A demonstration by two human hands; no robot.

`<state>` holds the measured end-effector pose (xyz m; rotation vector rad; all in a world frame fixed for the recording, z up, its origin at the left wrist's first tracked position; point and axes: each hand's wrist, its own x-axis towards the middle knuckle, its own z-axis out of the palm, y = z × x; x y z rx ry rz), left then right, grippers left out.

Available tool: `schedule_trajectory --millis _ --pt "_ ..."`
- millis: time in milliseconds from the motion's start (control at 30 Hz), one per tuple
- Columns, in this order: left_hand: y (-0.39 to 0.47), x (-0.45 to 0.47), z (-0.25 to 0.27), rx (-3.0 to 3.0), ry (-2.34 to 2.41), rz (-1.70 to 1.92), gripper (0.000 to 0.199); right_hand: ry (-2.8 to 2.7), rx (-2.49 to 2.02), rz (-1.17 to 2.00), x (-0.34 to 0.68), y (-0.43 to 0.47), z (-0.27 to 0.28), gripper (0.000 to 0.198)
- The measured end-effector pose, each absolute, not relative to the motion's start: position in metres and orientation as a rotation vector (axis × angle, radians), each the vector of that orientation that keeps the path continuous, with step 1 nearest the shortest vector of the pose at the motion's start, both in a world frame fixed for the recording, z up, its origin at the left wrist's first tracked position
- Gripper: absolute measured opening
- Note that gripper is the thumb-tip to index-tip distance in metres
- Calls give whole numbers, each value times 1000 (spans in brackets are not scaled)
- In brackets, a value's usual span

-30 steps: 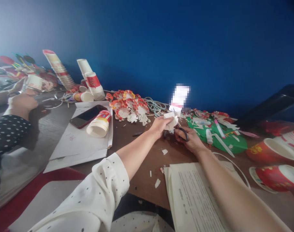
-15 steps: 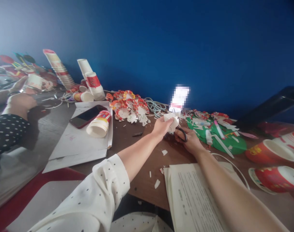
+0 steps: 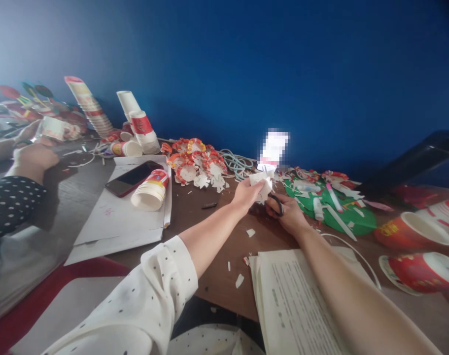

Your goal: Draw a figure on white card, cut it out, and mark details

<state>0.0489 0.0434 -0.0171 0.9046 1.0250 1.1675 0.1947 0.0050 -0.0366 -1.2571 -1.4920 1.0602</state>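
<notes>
My left hand (image 3: 245, 196) pinches a small white paper piece (image 3: 261, 192) with a jagged edge, out over the brown table. Close on its right, my right hand (image 3: 291, 216) is closed round the black-handled scissors (image 3: 279, 204). The blades meet the paper's right side and are mostly hidden by it. Beyond both hands a bright, blurred-out phone screen (image 3: 274, 148) leans near the blue wall. To the left lies a heap of red and white cut-paper shapes (image 3: 198, 162).
White scraps and a green disc (image 3: 352, 222) lie to the right, near red paper cups (image 3: 412, 231). Printed sheets (image 3: 283, 296) sit under my right forearm. Left are a dark phone (image 3: 130, 177), tipped cups (image 3: 150, 192), cup stacks (image 3: 93, 111) and a co-worker's hands (image 3: 34, 155).
My hands, the paper and the scissors stay in almost the same place, with the scissors shifted very slightly left. The co-worker's hand and cup at the left have moved a little.
</notes>
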Motion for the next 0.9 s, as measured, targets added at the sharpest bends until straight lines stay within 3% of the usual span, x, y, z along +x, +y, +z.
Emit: schedule_trajectory --millis 900 --pt "51 46 -21 820 850 1199 21 -1514 -1293 981 187 -1 -24 35"
